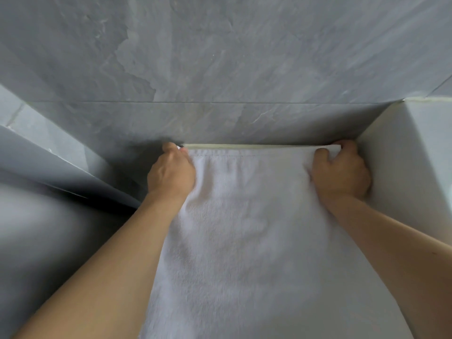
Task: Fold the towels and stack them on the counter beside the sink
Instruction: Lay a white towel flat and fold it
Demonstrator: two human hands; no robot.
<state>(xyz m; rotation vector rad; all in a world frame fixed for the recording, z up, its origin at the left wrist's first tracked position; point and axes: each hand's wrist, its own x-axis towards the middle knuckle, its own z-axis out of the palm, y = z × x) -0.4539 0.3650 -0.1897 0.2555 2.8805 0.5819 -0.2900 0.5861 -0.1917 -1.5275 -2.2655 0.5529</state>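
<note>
A white terry towel [244, 241] lies spread lengthwise on the surface, running from the bottom of the view up to the grey wall. My left hand [171, 172] pinches its far left corner against the wall line. At the far right corner my right hand [342, 171] grips the towel's hem, fingers curled over the edge. Both arms reach forward along the towel's two sides. The surface under the towel is hidden by it.
A grey stone-tiled wall [220, 69] rises straight ahead, with a pale sealant strip [256, 146] at its foot. A white block or ledge [403, 155] stands close on the right. A grey angled ledge [61, 162] drops away on the left.
</note>
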